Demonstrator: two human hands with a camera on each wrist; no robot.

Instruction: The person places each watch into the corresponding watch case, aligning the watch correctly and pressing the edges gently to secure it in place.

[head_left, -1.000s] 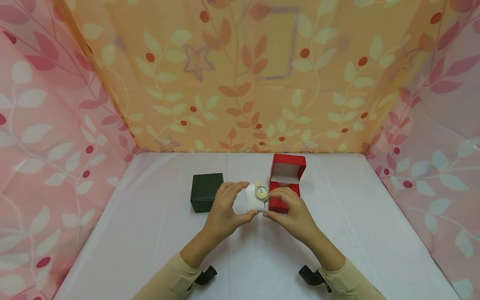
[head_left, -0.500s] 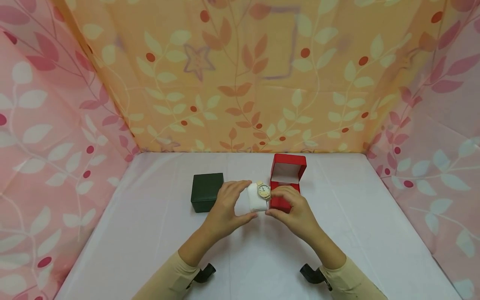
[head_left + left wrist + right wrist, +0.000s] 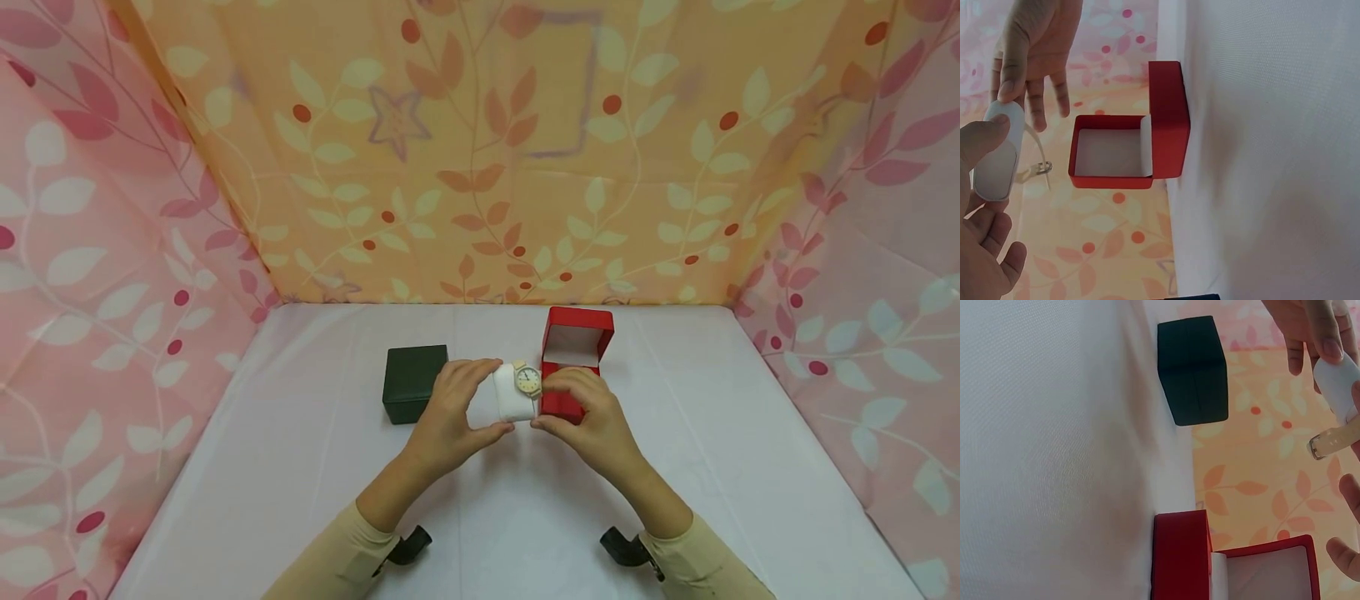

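Observation:
A white watch cushion (image 3: 513,398) is held up between my hands in the head view, with a cream-strapped watch (image 3: 528,381) lying over its right part, dial up. My left hand (image 3: 444,414) grips the cushion by thumb and fingers; its thumb (image 3: 988,137) lies flat on the cushion in the left wrist view. My right hand (image 3: 592,414) pinches the cushion's right end, fingertips at the watch's edge. The strap's buckle (image 3: 1317,447) end hangs loose off the cushion, unfastened. Part of the right fingers' contact is hidden.
An open red box (image 3: 579,322) with a pale lining stands just behind my right hand. A closed dark green box (image 3: 414,372) is left of my left hand. Both rest on a white-covered table (image 3: 315,483), with patterned cloth (image 3: 465,150) walls around it.
Both hands, cushion and watch have shifted slightly right and away over the last second, mostly in its first half. The boxes stay in place.

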